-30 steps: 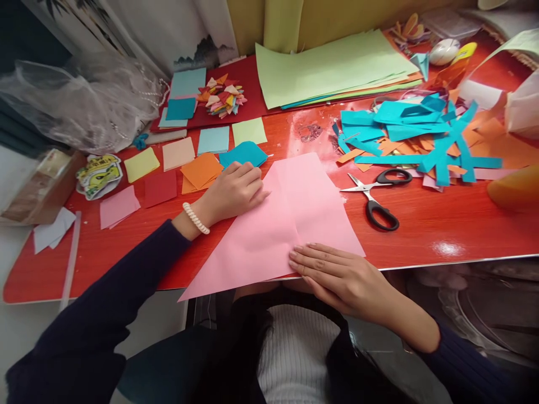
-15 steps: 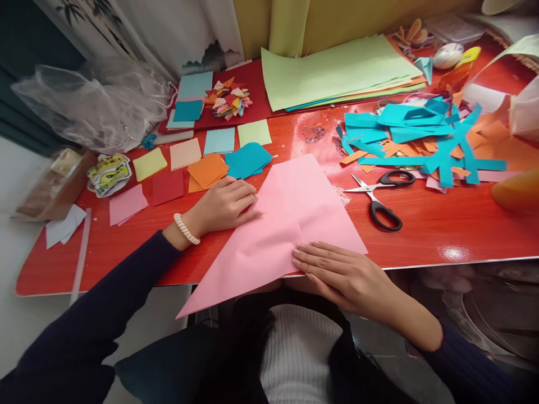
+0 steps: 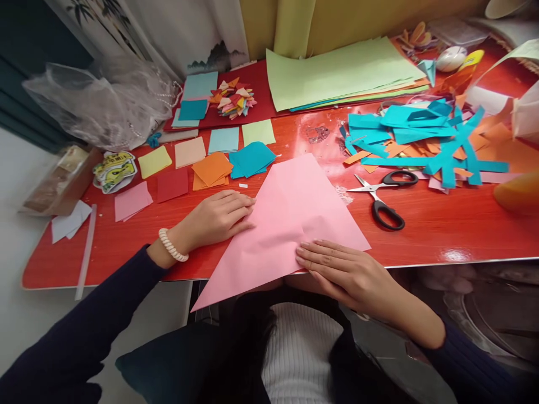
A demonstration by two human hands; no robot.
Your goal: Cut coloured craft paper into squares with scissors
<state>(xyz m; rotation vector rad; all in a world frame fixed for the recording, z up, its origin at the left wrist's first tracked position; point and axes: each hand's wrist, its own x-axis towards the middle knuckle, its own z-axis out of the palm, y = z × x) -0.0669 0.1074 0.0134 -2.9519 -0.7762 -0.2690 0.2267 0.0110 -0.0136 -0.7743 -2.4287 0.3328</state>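
Note:
A large folded pink paper (image 3: 290, 202) lies at the table's front edge, its lower left corner sticking out past the edge. My left hand (image 3: 219, 219), with a coiled band at the wrist, rests with extended fingers at the paper's left side. Flat on the lower right part of the paper, my right hand (image 3: 345, 272) has its fingers stretched out. To the right of the paper, black-handled scissors (image 3: 379, 196) lie with their blades apart, touched by neither hand.
Small coloured paper squares (image 3: 172, 185) lie left on the red table (image 3: 446, 224). Blue and orange scraps (image 3: 450, 134) heap at the right. Behind are large green sheets (image 3: 341, 73) and a spiky paper ornament (image 3: 233, 98). A clear strip (image 3: 86, 252) lies far left.
My left hand has slid slightly left and down along the paper's edge. A small white scrap now shows above it. The view has shifted slightly; my right hand remains on the paper.

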